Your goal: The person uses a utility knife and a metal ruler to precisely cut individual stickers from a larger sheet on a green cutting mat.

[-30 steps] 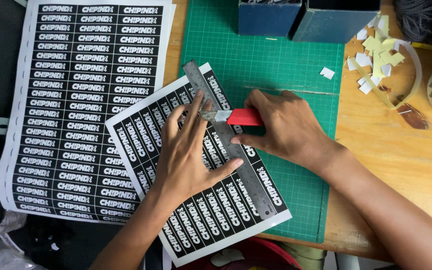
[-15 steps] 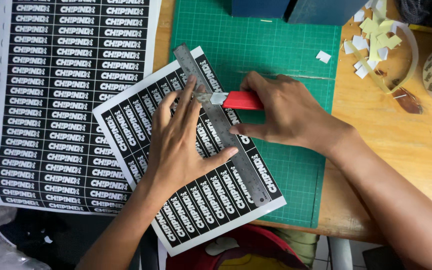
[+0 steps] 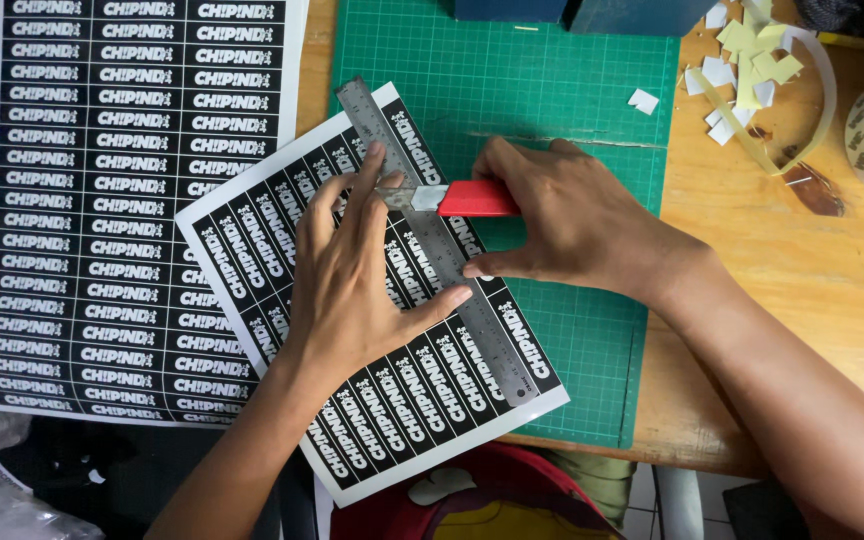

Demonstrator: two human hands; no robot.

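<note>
**Cutting a label sheet along a steel ruler**

On the green cutting mat (image 3: pixel 552 90), a small label sheet (image 3: pixel 252 250) is lying at an angle, its lower corner overhanging the table (image 3: pixel 802 290) edge. The sheet is printed with rows of black labels with white lettering.

A steel ruler (image 3: pixel 432 235) is lying diagonally across the sheet, running from its upper corner toward the lower right edge. The left hand (image 3: pixel 352 290) is pressing flat on the ruler and sheet, fingers spread wide and the thumb resting against the ruler. The right hand (image 3: pixel 572 220) is closed around a red utility knife (image 3: pixel 452 198), and the metal blade end is meeting the ruler just beside the left fingertips.

For a clean cut, it appears best to proceed as follows:
- Keep the left hand bearing down evenly, so the ruler is not sliding on the glossy paper.
- Keep the left fingertips back from the cutting edge, since they are sitting very close to the blade.
- Hold the blade against the ruler's side and draw it along in one steady pass.
- Check that the ruler is following the white gap between label rows.

A larger label sheet (image 3: pixel 122 200) of the same print is lying to the left. Paper offcuts (image 3: pixel 742 60) and a curled strip are resting at the upper right of the table.
</note>
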